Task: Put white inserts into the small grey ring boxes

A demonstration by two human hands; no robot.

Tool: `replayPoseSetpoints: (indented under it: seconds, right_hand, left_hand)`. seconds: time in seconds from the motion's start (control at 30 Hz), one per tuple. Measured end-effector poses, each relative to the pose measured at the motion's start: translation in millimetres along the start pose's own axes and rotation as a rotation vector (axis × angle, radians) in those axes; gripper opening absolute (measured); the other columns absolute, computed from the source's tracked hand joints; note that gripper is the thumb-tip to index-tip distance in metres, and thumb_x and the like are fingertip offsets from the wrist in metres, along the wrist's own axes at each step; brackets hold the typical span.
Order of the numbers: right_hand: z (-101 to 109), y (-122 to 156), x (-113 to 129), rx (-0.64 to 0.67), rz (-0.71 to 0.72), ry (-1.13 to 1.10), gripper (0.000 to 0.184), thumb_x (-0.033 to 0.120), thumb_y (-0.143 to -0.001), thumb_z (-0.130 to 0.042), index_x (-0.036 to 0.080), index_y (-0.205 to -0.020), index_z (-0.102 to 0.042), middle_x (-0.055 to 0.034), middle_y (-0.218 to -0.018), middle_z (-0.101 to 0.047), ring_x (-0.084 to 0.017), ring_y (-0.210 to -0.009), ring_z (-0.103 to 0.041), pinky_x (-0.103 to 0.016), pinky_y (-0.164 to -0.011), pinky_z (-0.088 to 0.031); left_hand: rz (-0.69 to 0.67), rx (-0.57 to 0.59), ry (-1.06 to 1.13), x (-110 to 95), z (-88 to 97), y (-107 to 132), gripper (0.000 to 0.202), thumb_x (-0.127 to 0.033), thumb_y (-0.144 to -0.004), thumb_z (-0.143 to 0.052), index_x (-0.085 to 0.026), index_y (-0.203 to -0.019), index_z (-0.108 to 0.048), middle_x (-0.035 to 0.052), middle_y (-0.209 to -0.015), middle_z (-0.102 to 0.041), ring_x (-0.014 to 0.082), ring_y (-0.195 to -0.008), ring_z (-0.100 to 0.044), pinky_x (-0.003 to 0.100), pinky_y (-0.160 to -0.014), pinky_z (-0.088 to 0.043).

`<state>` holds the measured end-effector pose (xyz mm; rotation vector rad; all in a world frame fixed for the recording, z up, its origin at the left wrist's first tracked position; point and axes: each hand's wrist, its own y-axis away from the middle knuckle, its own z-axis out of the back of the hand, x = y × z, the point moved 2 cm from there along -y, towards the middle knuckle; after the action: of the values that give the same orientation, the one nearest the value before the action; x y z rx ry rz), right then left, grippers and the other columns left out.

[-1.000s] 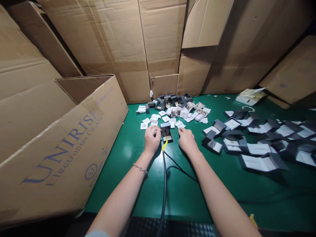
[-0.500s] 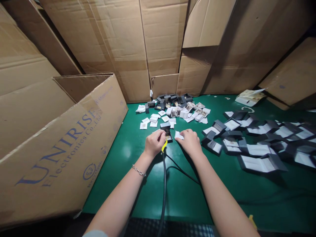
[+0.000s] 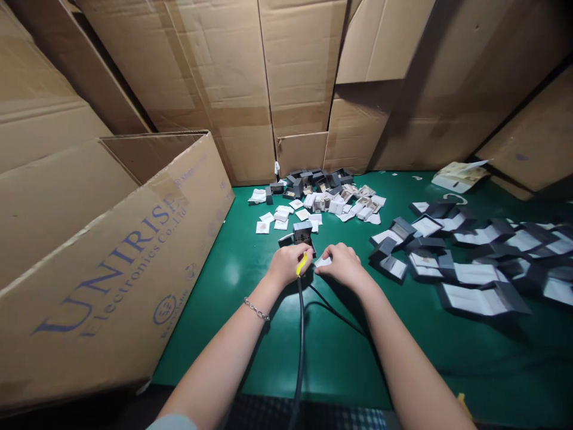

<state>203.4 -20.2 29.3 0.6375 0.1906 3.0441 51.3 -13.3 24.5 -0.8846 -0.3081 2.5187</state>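
A small black hinged box (image 3: 303,232) stands open on the green table, lid raised, its lower part partly hidden by my left hand (image 3: 287,266). That hand's fingers are pinched together at the box's near side; what they hold is hidden. My right hand (image 3: 342,266) pinches a white pad (image 3: 323,261) between thumb and fingers, just right of the box. A yellow strip (image 3: 302,264) on a black cable (image 3: 299,334) appears across my left fingers; whether it is gripped is unclear. A small dark piece (image 3: 285,240) lies just left of the box.
Behind my hands lie loose white pads (image 3: 281,216) and a heap of black boxes (image 3: 308,182). Several open black boxes with white linings (image 3: 478,273) cover the right side. A large carton (image 3: 134,257) stands at left, and cardboard walls (image 3: 228,89) close off the back.
My left hand has shifted slightly down and right, baring more of the box and the dark piece beside it. My right hand has drawn the white pad slightly nearer to me.
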Motion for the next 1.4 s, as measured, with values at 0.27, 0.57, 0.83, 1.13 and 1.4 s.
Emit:
replayPoseSetpoints:
  seconds: [0.27, 0.57, 0.83, 1.13, 1.4]
  right_hand:
    - [8.5, 0.6, 5.0, -0.021, 0.033, -0.222, 0.020, 0.018, -0.067, -0.057, 0.022, -0.086, -0.055, 0.0012, -0.073, -0.058, -0.014, -0.069, -0.052, -0.024, -0.061, -0.032]
    - [18.5, 1.9, 11.6, -0.202, 0.102, -0.669, 0.015, 0.029, -0.068, -0.056, 0.020, -0.081, -0.057, 0.0024, -0.069, -0.057, -0.012, -0.060, -0.049, -0.025, -0.059, -0.038]
    - [11.8, -4.6, 11.9, -0.079, 0.117, -1.003, 0.035, 0.036, -0.060, -0.066, 0.016, -0.087, -0.059, 0.0017, -0.068, -0.057, -0.011, -0.059, -0.050, -0.024, -0.055, -0.040]
    - [24.3, 6.5, 14.7, -0.506, 0.365, -0.604, 0.007, 0.023, -0.074, -0.055, 0.020, -0.072, -0.061, -0.0034, -0.083, -0.062, -0.017, -0.079, -0.057, -0.030, -0.073, -0.045]
    - [22.8, 15.7, 19.7, -0.702, 0.604, -0.390, 0.014, 0.012, -0.076, -0.050, 0.022, -0.076, -0.059, -0.0055, -0.097, -0.058, -0.018, -0.091, -0.056, -0.030, -0.079, -0.046]
  left_hand:
    - [0.009, 0.004, 0.016, 1.0, -1.9, -1.6, 0.026, -0.027, -0.084, -0.042, -0.020, -0.080, -0.066, 0.0006, -0.063, -0.063, 0.0100, -0.053, -0.052, 0.021, -0.051, -0.033]
    - [0.149, 0.008, 0.284, 6.7, -5.4, -5.3, 0.029, -0.042, -0.077, -0.054, -0.018, -0.084, -0.068, -0.0035, -0.049, -0.051, 0.0078, -0.045, -0.041, 0.020, -0.046, -0.030]
    - [0.346, -0.092, 0.783, 9.2, 1.8, -11.3, 0.024, -0.037, -0.072, -0.058, -0.013, -0.068, -0.060, -0.0025, -0.056, -0.052, 0.0069, -0.050, -0.042, 0.019, -0.048, -0.033]
    - [0.213, -0.287, 0.554, 5.0, 12.0, -7.5, 0.015, -0.026, -0.075, -0.055, -0.015, -0.080, -0.063, -0.0034, -0.056, -0.053, 0.0064, -0.048, -0.042, 0.019, -0.049, -0.034]
    - [-0.095, -0.480, 0.200, 2.3, 24.7, -1.0, 0.007, -0.014, -0.074, -0.056, -0.017, -0.075, -0.062, -0.0024, -0.063, -0.058, 0.0071, -0.053, -0.048, 0.018, -0.054, -0.040]
